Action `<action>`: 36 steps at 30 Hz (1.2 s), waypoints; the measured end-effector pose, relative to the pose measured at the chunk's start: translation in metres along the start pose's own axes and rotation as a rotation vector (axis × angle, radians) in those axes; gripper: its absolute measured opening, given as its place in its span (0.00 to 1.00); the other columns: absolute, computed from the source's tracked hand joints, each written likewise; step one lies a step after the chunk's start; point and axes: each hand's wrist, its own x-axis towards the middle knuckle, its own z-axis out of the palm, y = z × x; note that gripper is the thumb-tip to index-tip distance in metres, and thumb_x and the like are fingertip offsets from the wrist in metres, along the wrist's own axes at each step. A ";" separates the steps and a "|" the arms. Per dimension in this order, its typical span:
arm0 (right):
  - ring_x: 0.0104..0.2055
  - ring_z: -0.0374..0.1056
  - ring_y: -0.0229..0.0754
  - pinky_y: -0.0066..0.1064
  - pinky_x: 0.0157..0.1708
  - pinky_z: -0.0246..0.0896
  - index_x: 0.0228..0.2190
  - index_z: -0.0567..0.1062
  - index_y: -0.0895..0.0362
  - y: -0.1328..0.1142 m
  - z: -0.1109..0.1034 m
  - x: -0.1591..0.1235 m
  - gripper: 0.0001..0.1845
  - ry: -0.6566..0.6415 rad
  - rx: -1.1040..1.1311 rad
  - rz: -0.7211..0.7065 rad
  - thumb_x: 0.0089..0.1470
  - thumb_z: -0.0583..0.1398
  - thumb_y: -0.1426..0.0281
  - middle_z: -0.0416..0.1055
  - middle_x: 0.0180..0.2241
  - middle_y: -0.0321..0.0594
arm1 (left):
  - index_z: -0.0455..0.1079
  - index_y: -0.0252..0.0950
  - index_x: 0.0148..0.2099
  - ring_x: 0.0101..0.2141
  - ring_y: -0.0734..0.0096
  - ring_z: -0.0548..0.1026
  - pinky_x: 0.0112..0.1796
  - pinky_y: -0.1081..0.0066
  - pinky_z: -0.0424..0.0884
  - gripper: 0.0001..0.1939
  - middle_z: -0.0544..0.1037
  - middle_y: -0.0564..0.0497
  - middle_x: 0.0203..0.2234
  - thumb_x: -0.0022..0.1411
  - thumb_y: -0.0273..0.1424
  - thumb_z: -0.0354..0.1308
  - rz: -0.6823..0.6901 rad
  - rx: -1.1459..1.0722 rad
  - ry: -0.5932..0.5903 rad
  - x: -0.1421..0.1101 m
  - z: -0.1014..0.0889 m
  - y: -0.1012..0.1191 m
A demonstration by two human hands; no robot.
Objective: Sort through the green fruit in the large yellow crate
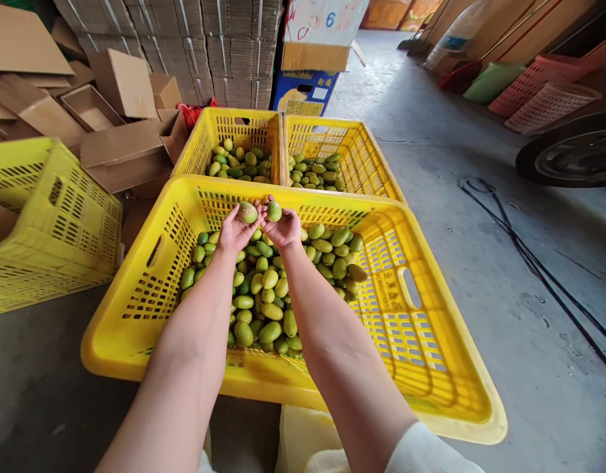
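Note:
My left hand (235, 231) holds a green mango (247, 212) with pale brown scarring on its skin, palm turned up and fingers curled around it. Close beside it, my right hand (286, 230) grips a smaller, smoother green mango (274, 211). Both hands are above the far part of a large yellow plastic crate (150, 358). Inside that crate lies a heap of green and yellowish mangoes (271, 312), partly hidden by my forearms.
Behind stand two more yellow crates, one at left (189, 148) and one at right (374, 164), each with mangoes. A yellow-green crate (81, 230) and open cardboard boxes (120, 144) are at left. A black cable (520, 246) and a wheel (574, 154) are at right.

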 end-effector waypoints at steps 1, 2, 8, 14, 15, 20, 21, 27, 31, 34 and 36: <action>0.32 0.75 0.42 0.35 0.35 0.78 0.50 0.77 0.55 0.000 0.000 0.000 0.23 0.008 0.007 0.009 0.62 0.48 0.72 0.78 0.30 0.38 | 0.75 0.32 0.54 0.35 0.66 0.84 0.37 0.71 0.80 0.14 0.83 0.44 0.35 0.80 0.33 0.50 -0.007 -0.006 -0.002 0.000 0.001 -0.001; 0.33 0.76 0.43 0.38 0.38 0.80 0.51 0.77 0.55 0.001 0.000 0.000 0.23 0.014 0.008 0.017 0.61 0.49 0.73 0.78 0.30 0.38 | 0.74 0.33 0.51 0.32 0.68 0.83 0.33 0.74 0.79 0.12 0.81 0.46 0.32 0.80 0.33 0.51 -0.010 -0.014 0.004 0.000 0.003 -0.001; 0.35 0.76 0.40 0.31 0.39 0.81 0.47 0.77 0.54 0.008 -0.002 0.005 0.15 0.013 -0.052 -0.010 0.62 0.55 0.75 0.77 0.30 0.37 | 0.74 0.36 0.47 0.23 0.81 0.75 0.30 0.82 0.76 0.09 0.75 0.56 0.24 0.76 0.22 0.53 0.048 -0.077 0.144 -0.003 0.007 -0.005; 0.26 0.70 0.32 0.17 0.24 0.70 0.35 0.70 0.53 0.009 -0.005 0.011 0.09 0.019 -0.012 0.004 0.64 0.58 0.80 0.71 0.26 0.30 | 0.73 0.35 0.39 0.18 0.82 0.68 0.21 0.84 0.66 0.14 0.70 0.56 0.20 0.80 0.29 0.52 -0.066 -0.052 0.109 -0.004 0.004 0.002; 0.25 0.69 0.31 0.15 0.23 0.69 0.35 0.69 0.54 0.007 -0.005 0.011 0.10 0.033 0.006 0.030 0.65 0.58 0.80 0.72 0.26 0.30 | 0.73 0.35 0.38 0.17 0.81 0.67 0.20 0.83 0.65 0.15 0.69 0.56 0.19 0.80 0.32 0.53 -0.097 -0.034 0.114 -0.004 0.003 0.003; 0.18 0.56 0.28 0.14 0.13 0.49 0.32 0.68 0.54 0.002 -0.007 0.011 0.13 0.025 0.017 0.069 0.72 0.57 0.70 0.66 0.23 0.28 | 0.74 0.34 0.42 0.24 0.73 0.74 0.24 0.77 0.73 0.18 0.74 0.49 0.25 0.80 0.39 0.48 -0.071 -0.059 0.096 -0.003 -0.005 0.004; 0.18 0.57 0.29 0.15 0.13 0.50 0.32 0.68 0.54 0.001 -0.007 0.010 0.13 0.014 0.016 0.056 0.73 0.55 0.68 0.66 0.23 0.29 | 0.74 0.34 0.44 0.26 0.71 0.76 0.27 0.75 0.76 0.19 0.75 0.47 0.28 0.80 0.38 0.46 -0.041 -0.073 0.085 -0.002 -0.005 0.004; 0.33 0.74 0.39 0.28 0.31 0.77 0.36 0.72 0.54 0.003 -0.005 0.008 0.07 0.026 0.022 -0.033 0.64 0.55 0.71 0.76 0.30 0.38 | 0.75 0.34 0.48 0.31 0.69 0.78 0.32 0.74 0.76 0.10 0.77 0.47 0.30 0.78 0.33 0.53 -0.026 -0.023 0.139 0.003 -0.005 0.002; 0.36 0.76 0.37 0.26 0.37 0.79 0.34 0.71 0.54 0.005 -0.003 0.006 0.07 0.052 -0.036 -0.061 0.63 0.56 0.77 0.77 0.31 0.36 | 0.70 0.39 0.37 0.23 0.77 0.68 0.23 0.79 0.66 0.10 0.69 0.54 0.24 0.75 0.31 0.58 0.037 -0.002 0.257 0.007 -0.008 -0.001; 0.27 0.70 0.30 0.15 0.23 0.67 0.32 0.69 0.53 0.006 -0.003 0.008 0.10 0.045 -0.062 -0.087 0.63 0.60 0.78 0.72 0.27 0.30 | 0.65 0.40 0.33 0.22 0.80 0.68 0.24 0.82 0.69 0.14 0.68 0.57 0.23 0.75 0.27 0.56 0.096 -0.022 0.317 0.007 -0.008 -0.001; 0.23 0.66 0.28 0.12 0.17 0.58 0.30 0.68 0.53 0.006 -0.005 0.010 0.12 0.068 -0.046 -0.096 0.62 0.63 0.78 0.68 0.24 0.27 | 0.65 0.39 0.34 0.23 0.81 0.71 0.30 0.82 0.74 0.13 0.70 0.57 0.24 0.75 0.25 0.54 0.131 -0.046 0.326 0.006 -0.007 0.000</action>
